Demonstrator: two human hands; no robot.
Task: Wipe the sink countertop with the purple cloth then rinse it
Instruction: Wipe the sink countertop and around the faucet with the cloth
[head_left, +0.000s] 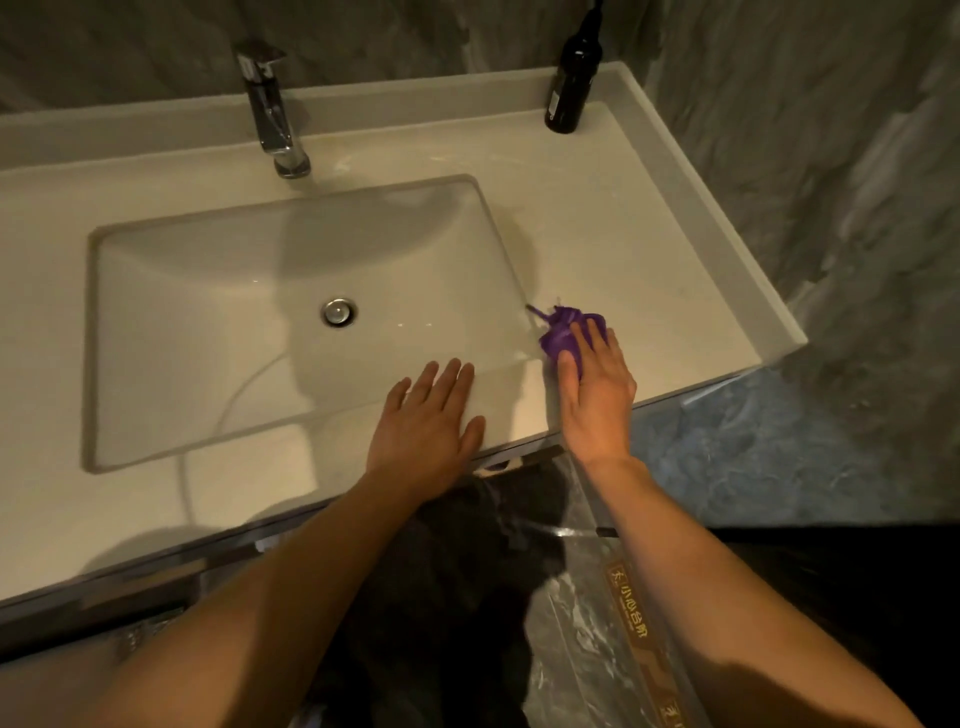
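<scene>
A small crumpled purple cloth (563, 330) lies on the pale countertop (649, 249) just right of the basin's (218, 332) front right corner. My right hand (597, 395) lies flat over the cloth's near part, fingers extended and pressing it down. Flat on the counter's front strip, at the basin's near edge, rests my left hand (428, 426), fingers spread and holding nothing. The basin is white and rectangular with a metal drain (338, 312).
A chrome tap (270, 104) stands behind the basin. At the back right corner of the counter stands a dark pump bottle (571, 85). A raised lip runs along the counter's back and right edge. Marbled grey walls surround it; dark floor lies below.
</scene>
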